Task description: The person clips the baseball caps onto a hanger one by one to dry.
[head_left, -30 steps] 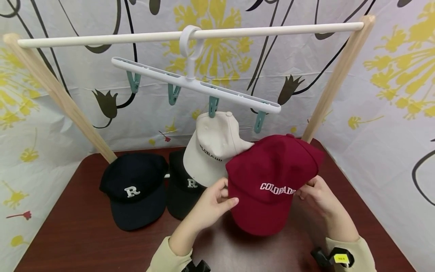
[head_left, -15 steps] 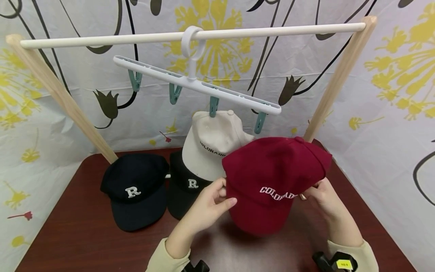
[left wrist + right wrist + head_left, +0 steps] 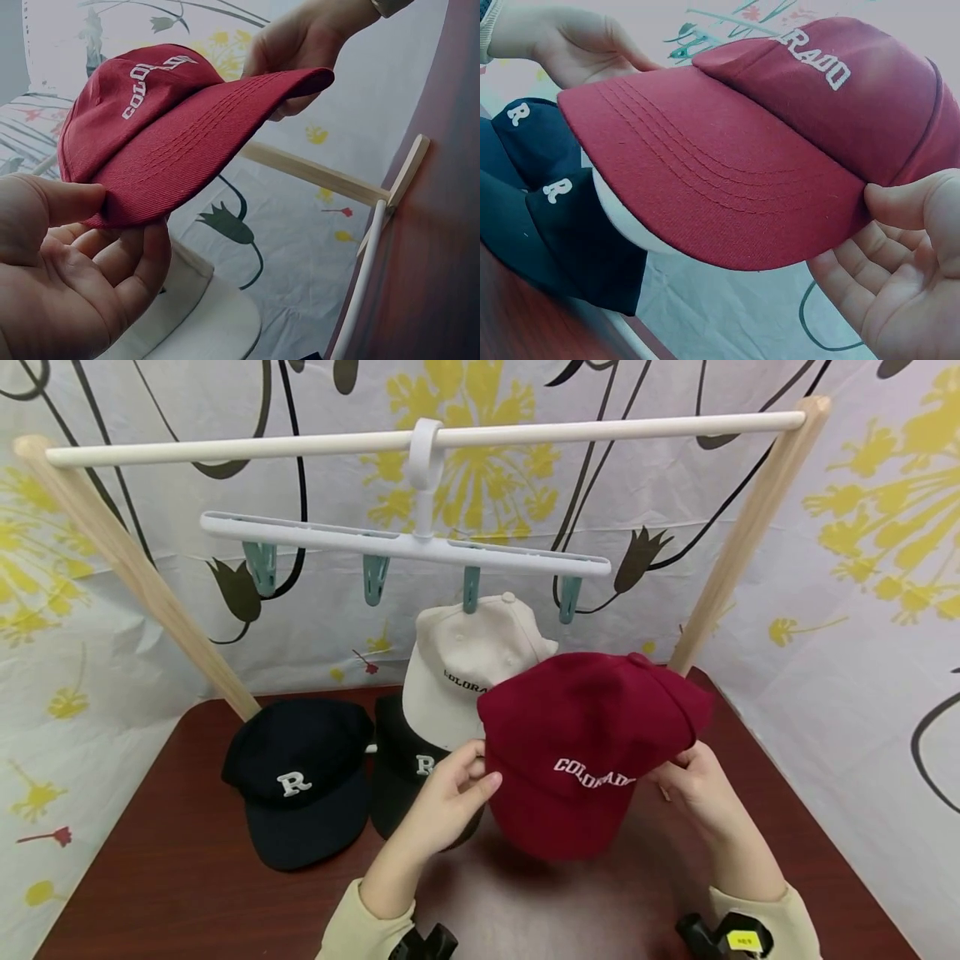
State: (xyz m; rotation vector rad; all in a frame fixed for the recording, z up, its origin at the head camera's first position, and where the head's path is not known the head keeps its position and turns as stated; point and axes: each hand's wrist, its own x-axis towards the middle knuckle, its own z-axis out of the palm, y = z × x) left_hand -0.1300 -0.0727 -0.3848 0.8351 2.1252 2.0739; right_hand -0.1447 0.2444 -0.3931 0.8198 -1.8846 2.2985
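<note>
Both hands hold a red cap (image 3: 577,735) with white lettering, brim down, above the table. My left hand (image 3: 446,793) pinches its left edge near the brim; in the left wrist view the thumb of the left hand (image 3: 82,270) lies on top, fingers beneath. My right hand (image 3: 701,789) grips the right side, and the right wrist view shows the right hand's (image 3: 900,255) thumb over the brim's corner. Behind the red cap, a white cap (image 3: 442,693) hangs from a teal clip (image 3: 471,590) of the white hanger (image 3: 420,547). The rightmost clip (image 3: 569,599) is above the red cap.
A dark cap (image 3: 300,785) with a white R lies on the table (image 3: 172,860) at left. Another dark cap (image 3: 397,785) sits beside it, partly behind the white cap and my left hand. A wooden rack (image 3: 723,560) with a white rail (image 3: 600,429) spans the table.
The hanger has swivelled, its left end lower and further left, its right end higher. Both hands have moved the red cap slightly left. The white cap has shifted slightly up and left.
</note>
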